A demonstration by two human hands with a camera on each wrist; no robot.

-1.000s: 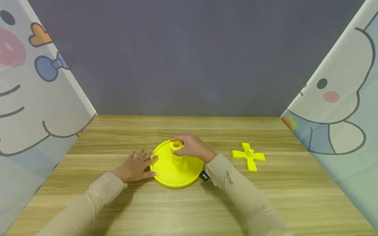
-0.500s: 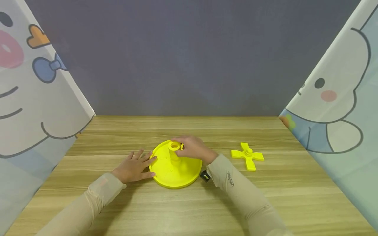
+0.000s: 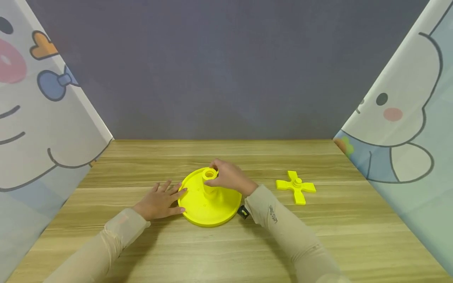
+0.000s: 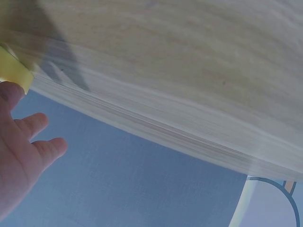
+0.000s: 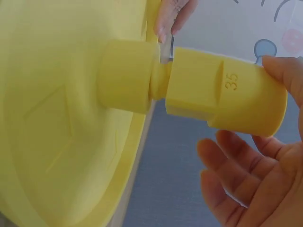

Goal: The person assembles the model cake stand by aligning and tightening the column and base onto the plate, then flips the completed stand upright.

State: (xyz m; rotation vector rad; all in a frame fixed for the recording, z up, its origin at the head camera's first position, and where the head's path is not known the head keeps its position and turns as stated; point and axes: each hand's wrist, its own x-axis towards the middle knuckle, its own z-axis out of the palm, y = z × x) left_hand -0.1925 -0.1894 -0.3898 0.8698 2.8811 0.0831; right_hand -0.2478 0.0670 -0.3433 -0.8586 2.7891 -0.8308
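A round yellow base with a raised rim and a central socket lies on the table. Above its socket stands a yellow post, marked 35, with flat faces and a hollow top. A short threaded neck shows between post and socket. My right hand holds the post near its upper end, thumb on one side and fingers on the other; the lower fingers hang off it. My left hand lies with fingers spread, fingertips at the base's left rim. The left wrist view catches only a corner of yellow beside the left fingers.
A yellow four-armed cross piece with a round stub in its middle lies to the right. Beside the right cuff is a small black object. A grey panel stands behind the table, with cartoon-printed sheets on both sides.
My right hand's fingers have shifted round the post, and its flat faces have turned. My left hand stays at the rim. The head view has drifted slightly.
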